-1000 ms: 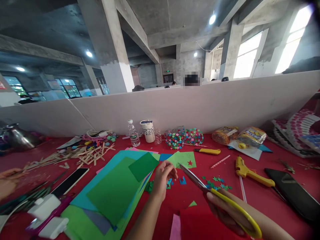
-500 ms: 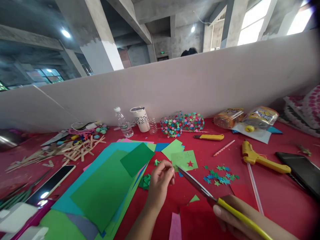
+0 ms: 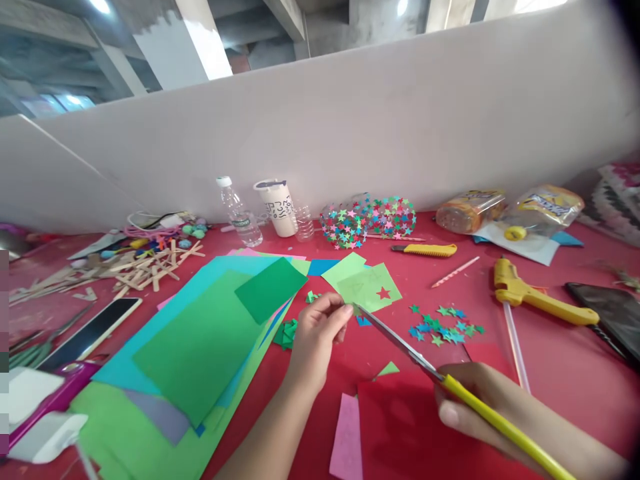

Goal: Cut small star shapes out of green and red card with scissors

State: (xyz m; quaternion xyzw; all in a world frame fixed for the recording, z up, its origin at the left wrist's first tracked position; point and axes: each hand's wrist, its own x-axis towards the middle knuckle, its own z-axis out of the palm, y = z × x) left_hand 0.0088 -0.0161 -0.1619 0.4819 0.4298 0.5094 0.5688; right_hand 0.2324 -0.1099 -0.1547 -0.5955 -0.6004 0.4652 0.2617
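Note:
My right hand (image 3: 493, 393) grips a pair of scissors (image 3: 403, 344) with yellow handles, blades pointing up and left. Their tips meet the fingertips of my left hand (image 3: 318, 337), which is closed in a pinch; what it pinches is too small to make out. Just beyond the tips lies a light green paper square (image 3: 373, 288) with a small red star (image 3: 383, 293) on it. To the right are scattered blue and green paper stars (image 3: 443, 327). Dark green paper scraps (image 3: 287, 335) lie left of my left hand. Below the blades is a light green triangle (image 3: 389, 369).
Coloured paper sheets (image 3: 195, 353) are layered at left, beside a phone (image 3: 90, 333) and wooden sticks (image 3: 150, 267). A water bottle (image 3: 243, 217), a cup (image 3: 277, 210) and star-covered rounds (image 3: 345, 223) stand along the wall. A cutter (image 3: 427, 250) and glue gun (image 3: 540, 297) lie right.
The view has tilted down, so the table items sit higher in the picture. My hands stay close together, with the scissor tips now at my left fingertips.

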